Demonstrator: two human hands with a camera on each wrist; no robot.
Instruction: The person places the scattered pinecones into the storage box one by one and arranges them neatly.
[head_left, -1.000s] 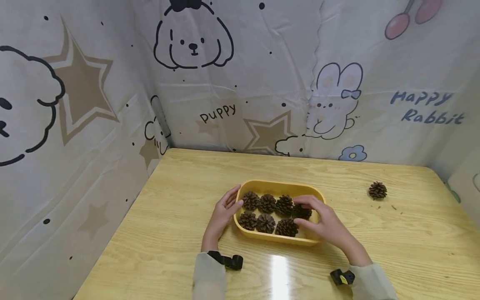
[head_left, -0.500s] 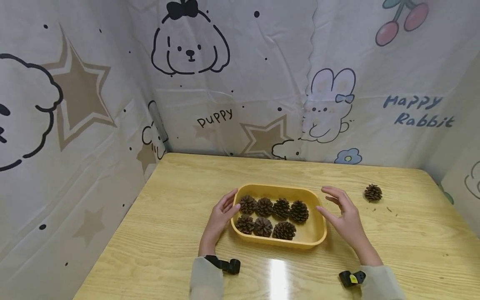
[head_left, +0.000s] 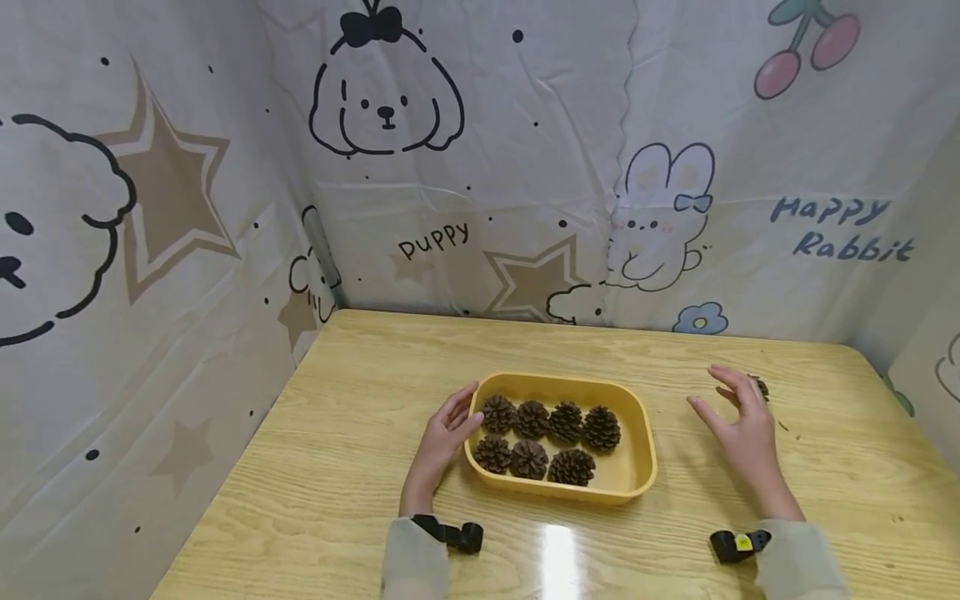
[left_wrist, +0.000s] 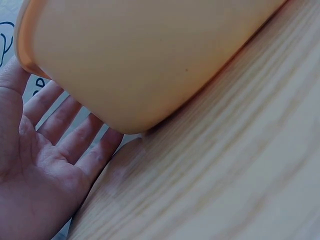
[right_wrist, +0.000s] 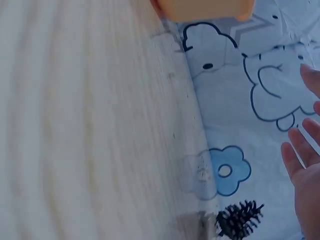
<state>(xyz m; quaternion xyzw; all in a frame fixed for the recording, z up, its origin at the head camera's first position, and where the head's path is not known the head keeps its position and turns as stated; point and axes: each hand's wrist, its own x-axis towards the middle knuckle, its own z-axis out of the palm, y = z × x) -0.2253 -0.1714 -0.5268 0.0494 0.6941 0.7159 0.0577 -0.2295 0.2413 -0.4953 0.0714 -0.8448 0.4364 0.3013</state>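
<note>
Several brown pine cones [head_left: 566,422] stand in two rows in a yellow plastic tray [head_left: 637,454], whose right end is bare. My left hand [head_left: 438,442] touches the tray's left end, thumb at the rim. In the left wrist view, its fingers [left_wrist: 70,137] extend nearly straight along the outer wall [left_wrist: 125,65]. To the right of the tray, my right hand [head_left: 746,433] is over the table, thumb and fingers apart with nothing between them. Partly hidden behind its fingers is a lone pine cone [head_left: 761,388], also seen low in the right wrist view.
The light wooden table [head_left: 360,392] meets a hanging cloth [head_left: 465,183] printed with cartoons at the back and left. Small dark crumbs [head_left: 783,426] lie near the lone pine cone. Black wrist cameras [head_left: 738,546] sit at both cuffs.
My right hand has let go of a pine cone in the tray's back row, lifted out, and moved right toward the lone pine cone. My left hand stays at the tray.
</note>
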